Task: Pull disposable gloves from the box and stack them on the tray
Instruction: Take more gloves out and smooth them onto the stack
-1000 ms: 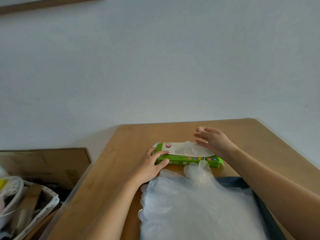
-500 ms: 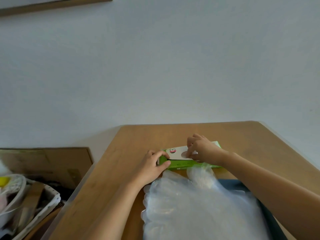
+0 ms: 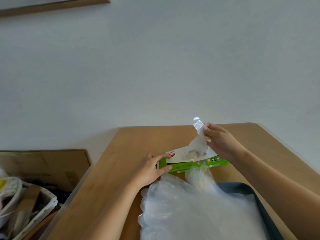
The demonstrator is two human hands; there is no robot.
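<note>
The right hand (image 3: 223, 142) is pinching a clear disposable glove (image 3: 199, 142) between thumb and fingertips, holding it up over the box (image 3: 199, 164). The glove's top end is sticking up past the fingers, and its lower end is trailing down into the opening in the box's white top. The left hand (image 3: 149, 168) is gripping the box's left end, with its fingers lying on the top and its thumb pressing against the green front.

A pale wall (image 3: 155, 66) is filling most of the view behind the wooden table (image 3: 103, 187). Nearest the person, a loose pile of clear gloves (image 3: 199, 213) is lying on a dark tray (image 3: 239, 187), covering most of it and spilling over its left side onto the table. The green box is lying flat on the table just beyond the pile. Down to the left of the table, a sheet of cardboard (image 3: 43, 161) is leaning by the wall, and a white-lined basket (image 3: 48, 200) is sitting in front of it.
</note>
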